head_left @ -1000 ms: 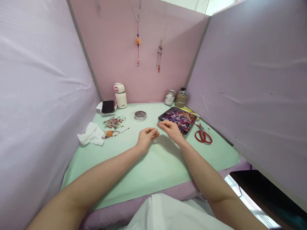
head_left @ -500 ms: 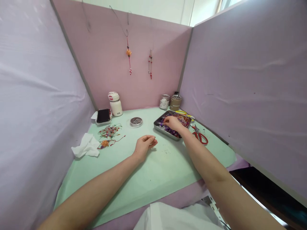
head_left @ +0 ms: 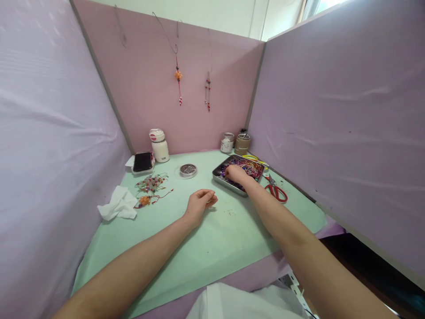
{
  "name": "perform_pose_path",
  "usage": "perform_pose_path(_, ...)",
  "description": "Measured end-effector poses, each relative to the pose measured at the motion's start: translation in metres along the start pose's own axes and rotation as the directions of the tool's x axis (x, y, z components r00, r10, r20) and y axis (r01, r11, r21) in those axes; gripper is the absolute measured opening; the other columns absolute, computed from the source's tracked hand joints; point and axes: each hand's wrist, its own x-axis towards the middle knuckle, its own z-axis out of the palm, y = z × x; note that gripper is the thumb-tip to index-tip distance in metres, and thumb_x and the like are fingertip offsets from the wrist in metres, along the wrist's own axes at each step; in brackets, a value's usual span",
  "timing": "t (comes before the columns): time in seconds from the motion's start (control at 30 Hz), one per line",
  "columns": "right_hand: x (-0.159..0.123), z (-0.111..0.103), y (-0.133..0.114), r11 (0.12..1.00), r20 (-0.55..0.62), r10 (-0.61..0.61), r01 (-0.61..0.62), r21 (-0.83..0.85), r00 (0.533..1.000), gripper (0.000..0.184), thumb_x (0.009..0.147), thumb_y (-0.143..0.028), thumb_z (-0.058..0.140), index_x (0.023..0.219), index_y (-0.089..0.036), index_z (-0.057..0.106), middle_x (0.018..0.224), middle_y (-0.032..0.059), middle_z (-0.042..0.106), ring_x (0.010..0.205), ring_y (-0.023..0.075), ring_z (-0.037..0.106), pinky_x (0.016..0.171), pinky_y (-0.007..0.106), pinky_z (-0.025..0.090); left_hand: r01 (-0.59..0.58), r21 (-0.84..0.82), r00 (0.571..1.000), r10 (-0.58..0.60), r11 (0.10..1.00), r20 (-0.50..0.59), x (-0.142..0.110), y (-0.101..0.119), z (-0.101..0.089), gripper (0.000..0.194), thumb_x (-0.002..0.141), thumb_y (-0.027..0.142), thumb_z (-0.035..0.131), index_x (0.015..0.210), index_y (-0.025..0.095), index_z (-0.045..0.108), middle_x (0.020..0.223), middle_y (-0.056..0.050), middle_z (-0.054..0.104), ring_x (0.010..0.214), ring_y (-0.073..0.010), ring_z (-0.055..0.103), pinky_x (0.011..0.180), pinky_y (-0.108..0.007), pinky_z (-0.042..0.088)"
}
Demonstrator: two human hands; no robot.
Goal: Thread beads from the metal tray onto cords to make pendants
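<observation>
My right hand (head_left: 236, 173) reaches down into a metal tray (head_left: 229, 188) of mostly purple loose beads (head_left: 246, 167). Its fingers are bent together and their tips are hidden among the beads, so whatever they pinch does not show. My left hand (head_left: 200, 204) rests just above the mat, in front of the tray and to its left. Thumb and fingertips are pressed together there, on something too small to make out. Tiny specks (head_left: 229, 213) lie on the mat between the left hand and my right forearm.
Red-handled scissors (head_left: 276, 193) lie right of the tray, yellow-handled ones (head_left: 249, 157) behind it. A round dish (head_left: 188, 170), strung beads (head_left: 151, 183), an orange bead ornament (head_left: 144, 201), a tissue (head_left: 118, 204), a white bottle (head_left: 160, 146) and two jars (head_left: 227, 143) stand or lie around.
My right hand has left its place near the left hand and gone forward into the tray, then dipped lower among the beads. My left hand has kept its pinch. The view has shifted slightly.
</observation>
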Motion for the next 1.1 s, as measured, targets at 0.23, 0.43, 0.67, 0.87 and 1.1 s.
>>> perform_pose_path(0.23,-0.004,-0.002,-0.003,0.999,-0.005,-0.039,0.039,0.02,0.999,0.02,0.077,-0.021,0.057,0.088,-0.018,0.073,0.091,0.0123,0.07,0.085,0.0205,0.063,0.075,0.024,0.042,-0.004,0.009,1.0,0.004,1.0,0.012,0.001,-0.003,-0.002,0.03,0.061,0.038,0.076,0.074,0.013,0.066,0.069,-0.004,0.064,0.07,-0.0124,0.061,0.081,-0.035,0.052)
perform_pose_path(0.43,-0.006,-0.001,-0.008,0.997,0.009,-0.071,0.071,0.03,0.997,0.017,0.072,-0.017,0.058,0.08,-0.019,0.073,0.083,0.0097,0.07,0.074,0.0179,0.062,0.067,0.023,0.041,-0.003,0.022,1.0,0.003,1.0,0.016,0.001,-0.003,-0.002,0.03,0.062,0.038,0.075,0.077,0.013,0.066,0.071,-0.004,0.064,0.071,-0.0126,0.062,0.081,-0.034,0.052)
perform_pose_path(0.67,-0.011,-0.009,-0.011,0.995,-0.078,-0.081,0.085,0.043,0.994,0.017,0.073,-0.015,0.054,0.078,-0.016,0.07,0.089,0.0117,0.068,0.081,0.0189,0.06,0.071,0.024,0.04,-0.007,0.004,1.0,0.007,1.0,0.015,-0.001,-0.001,-0.001,0.029,0.061,0.037,0.076,0.074,0.013,0.065,0.07,-0.004,0.064,0.07,-0.0125,0.061,0.081,-0.035,0.052)
perform_pose_path(0.87,-0.046,-0.024,-0.03,0.788,-0.347,-0.095,0.283,0.547,0.933,0.014,0.075,-0.023,0.053,0.08,-0.016,0.064,0.079,0.0037,0.064,0.071,0.0137,0.054,0.068,0.024,0.041,0.003,-0.017,1.0,-0.003,1.0,0.028,-0.001,0.0,0.0,0.029,0.062,0.037,0.076,0.075,0.013,0.065,0.07,-0.004,0.064,0.069,-0.0123,0.061,0.081,-0.034,0.051)
perform_pose_path(1.1,-0.076,-0.001,-0.048,0.28,-0.223,-0.06,0.231,0.932,0.973,0.025,0.073,-0.041,0.063,0.081,-0.017,0.062,0.074,-0.0011,0.06,0.065,0.01,0.049,0.066,0.025,0.041,0.0,-0.032,0.999,0.001,0.999,0.034,-0.004,0.003,0.001,0.028,0.063,0.037,0.074,0.075,0.013,0.065,0.071,-0.004,0.064,0.067,-0.0117,0.061,0.078,-0.032,0.051)
